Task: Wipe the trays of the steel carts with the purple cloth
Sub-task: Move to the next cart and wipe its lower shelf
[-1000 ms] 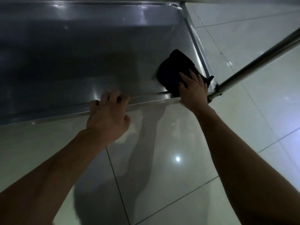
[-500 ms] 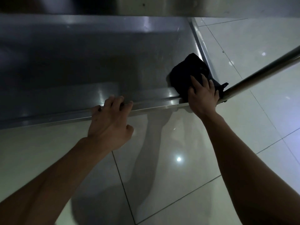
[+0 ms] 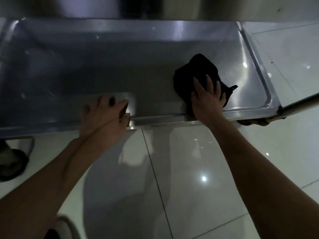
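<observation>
Cloth (image 3: 196, 73) in tray (image 3: 103, 66), right of centre, near front rim.

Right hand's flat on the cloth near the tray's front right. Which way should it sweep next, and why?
Probably left along the front edge. The right hand presses the cloth flat near the tray's right end, while the long stretch toward the left hand, which grips the front rim, lies open.

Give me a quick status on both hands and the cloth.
Left hand grips the tray's near rim. Right hand presses flat on the dark cloth, inside the tray near its right end. Nothing in the way.
</observation>
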### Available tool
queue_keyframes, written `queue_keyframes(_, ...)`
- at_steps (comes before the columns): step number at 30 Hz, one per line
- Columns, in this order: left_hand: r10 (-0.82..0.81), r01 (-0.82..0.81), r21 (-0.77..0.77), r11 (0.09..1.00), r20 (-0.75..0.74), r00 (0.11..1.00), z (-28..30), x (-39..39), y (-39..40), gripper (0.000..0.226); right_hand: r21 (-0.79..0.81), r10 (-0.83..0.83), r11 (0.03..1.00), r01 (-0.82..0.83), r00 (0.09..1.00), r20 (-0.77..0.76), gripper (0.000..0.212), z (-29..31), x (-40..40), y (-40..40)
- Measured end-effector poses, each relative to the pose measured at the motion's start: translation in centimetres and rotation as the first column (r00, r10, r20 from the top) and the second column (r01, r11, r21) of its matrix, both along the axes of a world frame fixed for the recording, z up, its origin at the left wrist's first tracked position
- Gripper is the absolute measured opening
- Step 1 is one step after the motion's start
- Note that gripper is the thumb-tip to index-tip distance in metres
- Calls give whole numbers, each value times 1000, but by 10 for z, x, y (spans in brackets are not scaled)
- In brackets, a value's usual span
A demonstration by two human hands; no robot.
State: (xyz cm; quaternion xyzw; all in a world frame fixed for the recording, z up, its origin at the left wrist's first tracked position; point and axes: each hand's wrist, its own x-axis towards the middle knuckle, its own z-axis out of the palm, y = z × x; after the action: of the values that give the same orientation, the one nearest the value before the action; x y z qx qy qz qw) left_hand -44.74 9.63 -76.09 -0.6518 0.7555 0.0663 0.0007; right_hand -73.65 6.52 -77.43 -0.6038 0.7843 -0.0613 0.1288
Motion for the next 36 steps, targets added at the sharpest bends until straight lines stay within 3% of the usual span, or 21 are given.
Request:
queue_keyframes(5, -22, 23, 34, 999, -20, 1000, -7, 11, 3, 48, 32, 104, 994, -105, 994, 31, 52, -9, 75, -39)
queue_keyframes(10, -34, 33, 18, 999, 60, 998, -9, 13, 5, 48, -1, 329, 944, -331, 939, 97, 52, -13, 163, -60)
queue_keyframes(15, -27, 27, 12, 1000, 40, 999, -10, 17, 9, 47, -31, 392, 920, -391, 911, 130, 50, -11, 180, -62)
queue_keyframes(24, 0, 0, 21, 1000, 24, 1000, 4, -3, 2, 45, -59, 382, 924, -377, 919, 101, 49, -4, 128, -55)
queue_keyframes(29, -118, 118, 5, 993, -2, 993, 7, -65, -4, 32, -53, 292, 956, -289, 952, 92, 48, 0, 53, -53)
queue_keyframes(32, -182, 182, -6, 983, -106, 978, 4, -105, -2, 37, -41, 198, 980, -194, 975, 103, 48, 2, -4, -49)
queue_keyframes(36, -289, 287, -34, 957, -127, 949, 5, -155, -11, 42, -34, 89, 996, -86, 992, 92, 48, 4, -70, -37)
